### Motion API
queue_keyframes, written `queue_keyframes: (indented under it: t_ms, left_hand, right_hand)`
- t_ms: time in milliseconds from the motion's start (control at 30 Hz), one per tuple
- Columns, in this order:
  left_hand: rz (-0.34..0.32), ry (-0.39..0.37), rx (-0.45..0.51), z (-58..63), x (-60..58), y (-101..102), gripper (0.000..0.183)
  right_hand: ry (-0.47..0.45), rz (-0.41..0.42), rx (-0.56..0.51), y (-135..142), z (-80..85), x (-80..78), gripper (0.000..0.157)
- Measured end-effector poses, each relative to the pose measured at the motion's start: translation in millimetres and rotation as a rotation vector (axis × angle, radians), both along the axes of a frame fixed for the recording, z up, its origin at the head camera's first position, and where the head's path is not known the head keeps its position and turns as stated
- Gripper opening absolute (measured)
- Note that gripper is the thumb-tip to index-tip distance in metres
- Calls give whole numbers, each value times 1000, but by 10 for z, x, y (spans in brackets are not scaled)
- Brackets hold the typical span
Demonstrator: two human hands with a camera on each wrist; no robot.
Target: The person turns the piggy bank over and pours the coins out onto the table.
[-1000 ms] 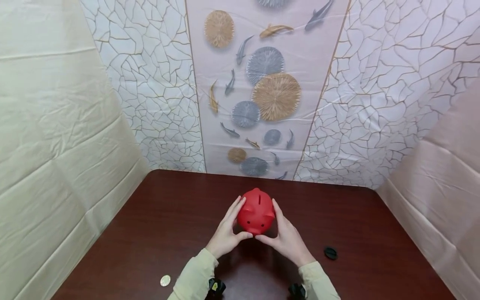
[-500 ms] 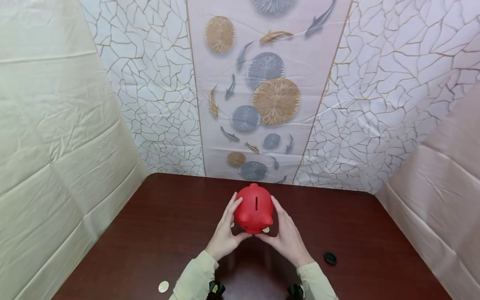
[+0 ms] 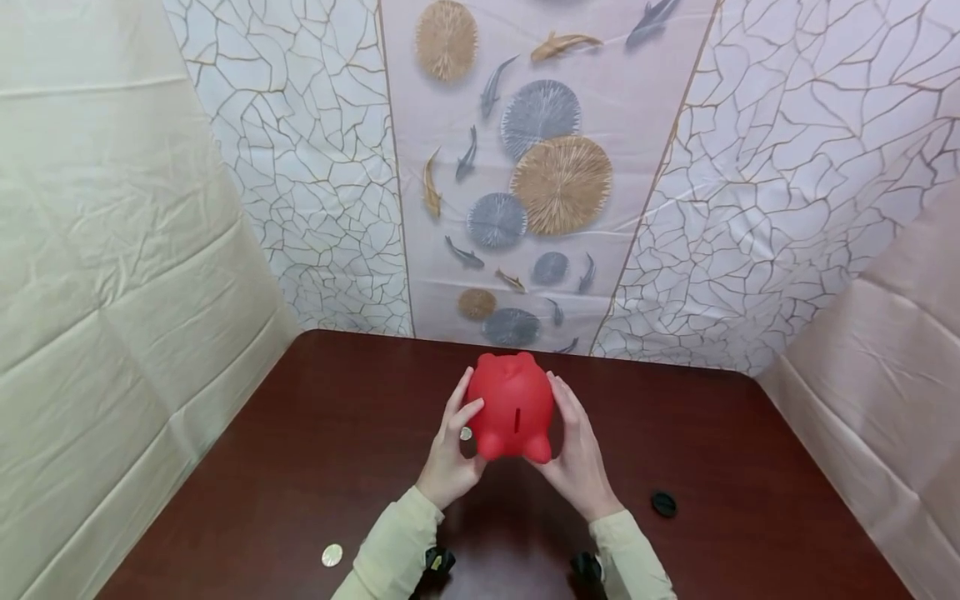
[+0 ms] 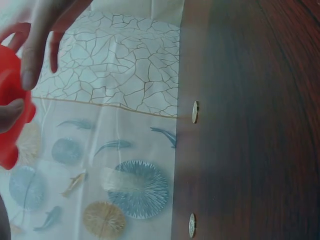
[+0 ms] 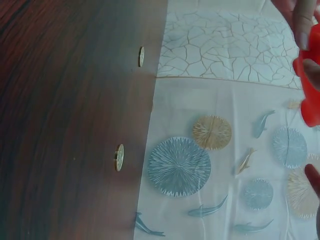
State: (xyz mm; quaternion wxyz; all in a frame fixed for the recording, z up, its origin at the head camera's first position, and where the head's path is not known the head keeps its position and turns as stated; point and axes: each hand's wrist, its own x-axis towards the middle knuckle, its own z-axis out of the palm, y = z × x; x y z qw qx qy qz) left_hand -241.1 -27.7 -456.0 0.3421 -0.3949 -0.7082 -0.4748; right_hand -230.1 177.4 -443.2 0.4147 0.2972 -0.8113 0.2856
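Observation:
A red piggy bank (image 3: 512, 400) is held up over the table between both hands. It is tipped so that its slot faces the head camera, ears at the bottom; its face is hidden. The left hand (image 3: 450, 454) grips its left side, thumb low and fingers along the flank. On the opposite side the right hand (image 3: 581, 458) holds it likewise. Part of the red bank (image 4: 11, 95) shows beside the fingers in the left wrist view, and the bank (image 5: 311, 85) is at the right edge of the right wrist view.
On the dark brown table (image 3: 360, 433) lies a coin (image 3: 332, 555) at front left. Another coin (image 3: 466, 433) shows behind the left hand. A black round plug-like piece (image 3: 663, 504) lies to the right. A patterned cloth (image 3: 517, 208) hangs behind the table.
Both hands have tilted the piggy bank: its face has turned down out of sight, its slot has moved lower and its rear end has come up. A coin behind it has come into view.

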Motion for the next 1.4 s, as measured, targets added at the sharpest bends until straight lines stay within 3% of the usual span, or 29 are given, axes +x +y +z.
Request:
queue_keyframes:
  t_ms: [100, 200, 533, 767, 933, 1133, 1400]
  left_hand:
    - [5, 81, 0, 3, -10, 7, 96]
    - [4, 115, 3, -2, -14, 13, 96]
    - [14, 75, -21, -42, 22, 4, 95]
    - [-15, -74, -20, -89, 37, -27, 96]
    - [-9, -193, -8, -124, 22, -30, 96]
    - [53, -282, -7, -152, 12, -39, 98]
    - [142, -465, 21, -77, 23, -13, 79]
  right_hand:
    - [99, 44, -13, -3, -2, -23, 77]
    - [134, 65, -17, -3, -7, -23, 74]
    - [101, 54, 10, 20, -48, 42, 74]
    - [-141, 39, 15, 74, -49, 100, 95]
    - [-179, 18, 8, 104, -65, 99, 105]
    - [-228, -48, -11, 91, -68, 126, 102]
    - [-466, -265, 27, 30, 28, 216, 80]
